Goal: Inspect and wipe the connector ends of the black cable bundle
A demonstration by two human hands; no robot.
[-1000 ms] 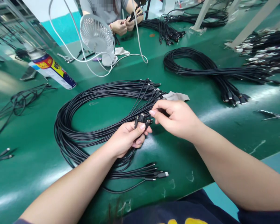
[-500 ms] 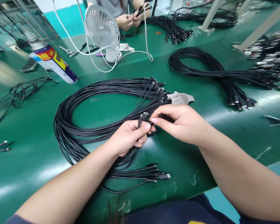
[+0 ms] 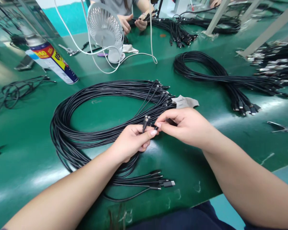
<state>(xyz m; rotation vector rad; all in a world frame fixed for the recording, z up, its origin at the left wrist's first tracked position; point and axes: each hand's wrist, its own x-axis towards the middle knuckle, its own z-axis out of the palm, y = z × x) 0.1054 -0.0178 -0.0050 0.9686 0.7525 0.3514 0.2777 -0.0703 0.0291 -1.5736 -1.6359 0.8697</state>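
My left hand [image 3: 135, 139] is closed around several black cables, whose connector ends [image 3: 146, 121] stick up past the thumb and forefinger. Close against it, my right hand [image 3: 182, 126] pinches a black cable connector [image 3: 156, 127] between thumb and fingertips; something black also shows inside its curled palm, too covered to make out. Beneath both hands lies a large looped bundle of black cables [image 3: 67, 124], its plugs gathered at the right by a pale cloth [image 3: 186, 101]. More cable ends [image 3: 168, 183] with metal plugs rest on the green table nearer to me.
A spray can [image 3: 54, 60] and a small white fan [image 3: 105, 25] with a looping white cord stand at the back. Another cable bundle [image 3: 201, 72] lies right, near tweezers [image 3: 279, 126] and grey posts [image 3: 266, 30]. Across the table a person's hands [image 3: 140, 24] hold cables.
The connectors above my left hand have drawn closer together, and my hands stay nearly in place. Across the table, the other person's hands have moved apart. The view has shifted slightly.
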